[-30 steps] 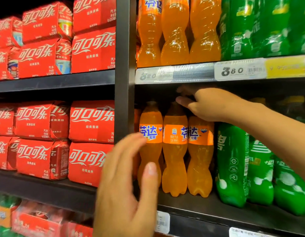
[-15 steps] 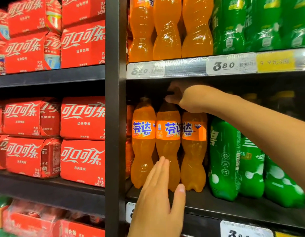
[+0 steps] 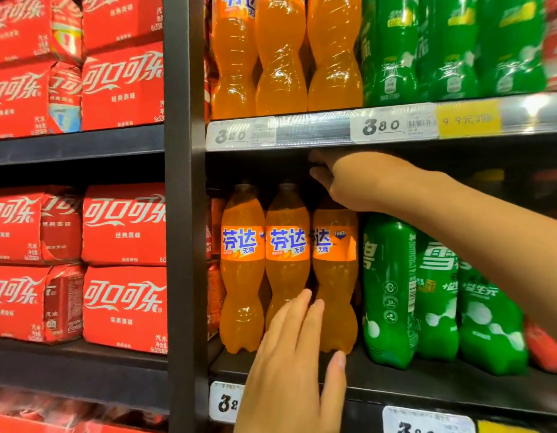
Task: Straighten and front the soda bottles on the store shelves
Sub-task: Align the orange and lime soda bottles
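Observation:
Three orange soda bottles stand in a row on the middle shelf (image 3: 427, 382): the left bottle (image 3: 242, 270), the middle bottle (image 3: 286, 254) and the right bottle (image 3: 335, 264). My right hand (image 3: 355, 182) reaches in under the upper shelf and is closed around the top of the right orange bottle, hiding its cap. That bottle's label is turned partly to the left. My left hand (image 3: 292, 364) is open with fingers together, its fingertips at the lower part of the middle and right orange bottles. Green soda bottles (image 3: 389, 292) stand just right of them.
A black upright post (image 3: 183, 214) divides the bays. Red cola can packs (image 3: 124, 223) fill the left shelves. The upper shelf (image 3: 314, 129) carries more orange and green bottles and price tags. More price tags (image 3: 225, 401) sit on the lower edge.
My left hand has risen from below the shelf edge to the lower bodies of the orange bottles. My right hand stays on the right bottle's top, and the labels have turned slightly.

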